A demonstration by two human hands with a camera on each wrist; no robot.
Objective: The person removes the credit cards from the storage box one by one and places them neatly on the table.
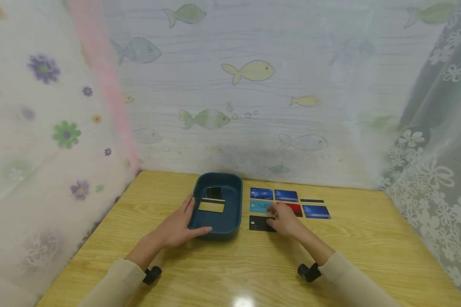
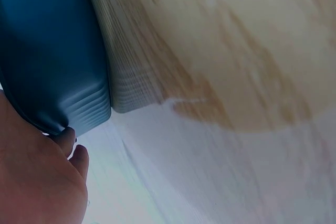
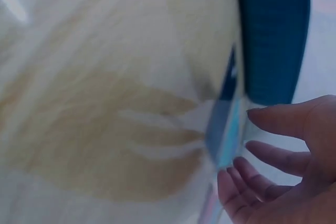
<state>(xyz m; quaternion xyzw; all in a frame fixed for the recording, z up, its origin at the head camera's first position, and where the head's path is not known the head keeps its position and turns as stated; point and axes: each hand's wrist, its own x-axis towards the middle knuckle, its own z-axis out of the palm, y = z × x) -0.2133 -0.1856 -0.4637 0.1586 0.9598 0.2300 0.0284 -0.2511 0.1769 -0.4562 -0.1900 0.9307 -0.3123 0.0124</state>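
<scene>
1. Our right hand (image 1: 286,220), fingers apart, partly covers the black card (image 1: 258,223), right of lower centre.
2. Our left hand (image 1: 176,230), fingers and thumb apart, touches the blue tray (image 1: 219,223), lower centre.
3. Inside lies a gold card (image 1: 211,207).

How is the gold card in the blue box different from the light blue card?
The gold card has a dark stripe; the light blue card shows a chip and letters.
The gold card is inside the blue box; the light blue card lies on the table.
The right hand partly hides the light blue card; no hand covers the gold card.
Both are rectangular cards.
</scene>
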